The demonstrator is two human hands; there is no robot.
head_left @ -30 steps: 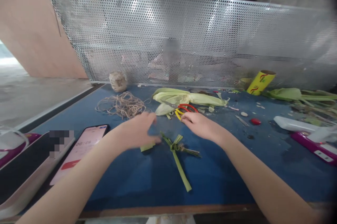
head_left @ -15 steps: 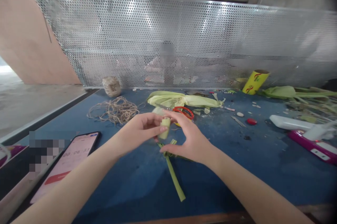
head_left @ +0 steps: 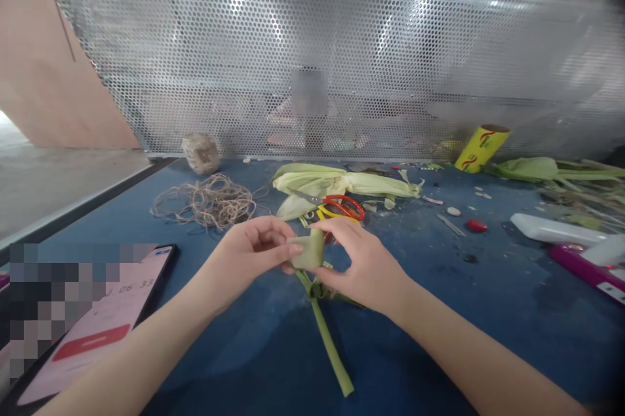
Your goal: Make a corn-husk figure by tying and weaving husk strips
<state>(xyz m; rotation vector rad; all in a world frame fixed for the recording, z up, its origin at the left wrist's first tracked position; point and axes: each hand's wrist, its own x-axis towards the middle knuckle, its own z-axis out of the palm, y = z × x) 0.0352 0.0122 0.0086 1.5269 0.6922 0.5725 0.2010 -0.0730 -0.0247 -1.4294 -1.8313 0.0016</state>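
Appears to be at the folding step: bending a short pale-green husk strip [head_left: 307,254] back on itself. Calls next, prob., for firm L pinch while tightening the bend w/ R fingers; watch for slip or springing open. Held apparently clear of desk [head_left: 234,351], approx. mid-width: clamped under thumb of L hand [head_left: 251,248], gripped at bent end, top & bottom, by R hand [head_left: 364,261]. Found close together, linked via strip; can't confirm fingertip contact behind. Note knotted green stem bundle [head_left: 325,331] lying just below hands, w/ stalk pointing twd. near edge (out of frame). Note also scissors [head_left: 326,201] beyond hands, twd. far edge, & twine tangle [head_left: 215,202] nr. far L corner.
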